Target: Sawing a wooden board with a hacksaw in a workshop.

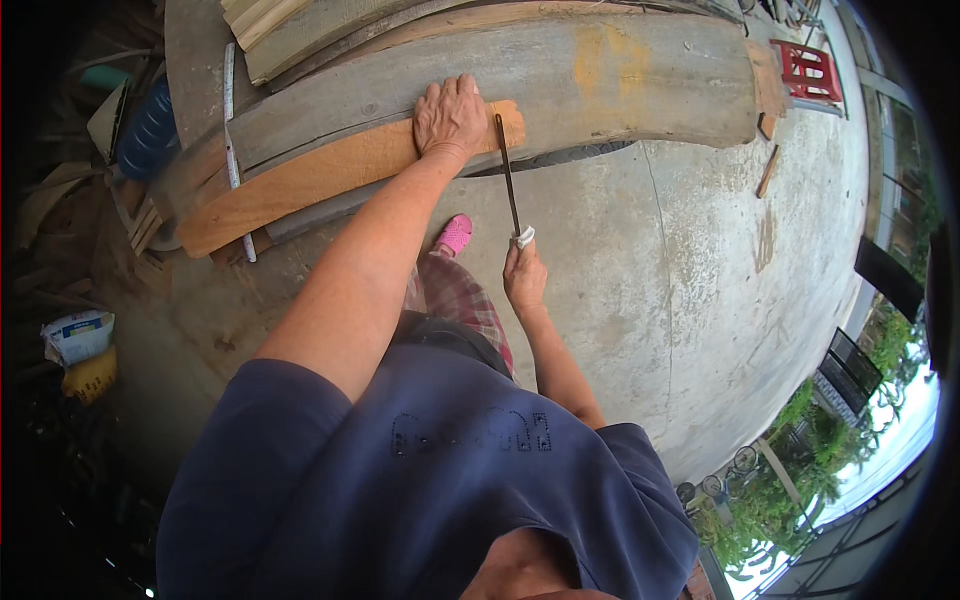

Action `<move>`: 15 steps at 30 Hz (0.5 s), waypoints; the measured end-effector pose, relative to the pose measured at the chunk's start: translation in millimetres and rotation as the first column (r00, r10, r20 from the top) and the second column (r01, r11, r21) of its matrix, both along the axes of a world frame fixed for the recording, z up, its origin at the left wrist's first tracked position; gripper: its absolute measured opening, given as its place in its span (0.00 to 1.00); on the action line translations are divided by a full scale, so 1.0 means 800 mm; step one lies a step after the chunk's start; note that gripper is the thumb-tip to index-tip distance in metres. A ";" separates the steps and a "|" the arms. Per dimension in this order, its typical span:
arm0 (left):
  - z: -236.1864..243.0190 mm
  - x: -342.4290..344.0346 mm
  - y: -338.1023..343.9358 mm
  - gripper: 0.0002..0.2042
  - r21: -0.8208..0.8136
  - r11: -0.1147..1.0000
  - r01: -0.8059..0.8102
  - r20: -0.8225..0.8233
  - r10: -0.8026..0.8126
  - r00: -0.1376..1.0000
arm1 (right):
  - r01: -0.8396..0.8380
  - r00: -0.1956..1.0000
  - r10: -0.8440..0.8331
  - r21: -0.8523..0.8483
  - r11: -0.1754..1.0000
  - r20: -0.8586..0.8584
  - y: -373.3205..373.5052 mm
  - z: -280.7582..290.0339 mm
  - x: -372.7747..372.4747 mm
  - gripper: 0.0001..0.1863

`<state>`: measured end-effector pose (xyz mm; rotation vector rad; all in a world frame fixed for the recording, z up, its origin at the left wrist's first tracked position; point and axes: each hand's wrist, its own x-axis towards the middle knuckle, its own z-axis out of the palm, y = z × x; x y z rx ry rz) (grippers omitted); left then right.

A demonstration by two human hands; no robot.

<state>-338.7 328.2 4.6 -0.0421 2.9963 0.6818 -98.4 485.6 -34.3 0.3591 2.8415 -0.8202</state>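
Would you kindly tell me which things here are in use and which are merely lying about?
In use: curved board under the left hand; thin dark tool in the right hand.
Apparently lying about: blue bottle, white bag, red stool, wood scrap.

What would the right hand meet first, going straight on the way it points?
The right hand would probably meet the near edge of the orange board, by its right end, where the thin dark tool it grips reaches. Depth is unclear; it might pass above.

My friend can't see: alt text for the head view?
A person's left hand rests on a curved orange-brown wooden board; the right hand grips a thin dark straight tool, its tip over the board. Beyond lies a wide grey wooden plank.
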 end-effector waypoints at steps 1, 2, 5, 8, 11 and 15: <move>0.001 0.000 0.002 0.11 0.007 1.000 -0.004 -0.002 0.004 1.000 | 0.012 0.995 -0.011 -0.007 1.000 0.101 0.017 -0.006 0.045 0.10; -0.002 0.001 0.002 0.11 0.004 1.000 -0.012 -0.007 0.012 1.000 | 0.008 0.987 -0.008 0.003 1.000 0.159 0.026 0.002 0.077 0.10; -0.003 0.002 0.002 0.12 0.010 1.000 -0.020 -0.005 0.020 1.000 | 0.034 0.975 -0.029 -0.018 0.999 0.219 0.046 0.035 0.139 0.11; -0.001 0.001 0.000 0.12 0.020 1.000 -0.015 0.003 0.015 1.000 | 0.061 0.980 -0.055 -0.030 0.998 0.189 0.046 0.046 0.120 0.13; 0.000 0.001 0.001 0.13 0.016 1.000 -0.013 -0.011 0.013 1.000 | 0.071 0.997 -0.066 -0.109 0.991 0.049 0.023 0.060 0.017 0.11; -0.002 0.003 0.003 0.14 -0.012 1.000 0.003 -0.042 -0.004 0.999 | 0.080 0.997 -0.081 -0.092 0.993 -0.010 -0.001 0.069 -0.089 0.12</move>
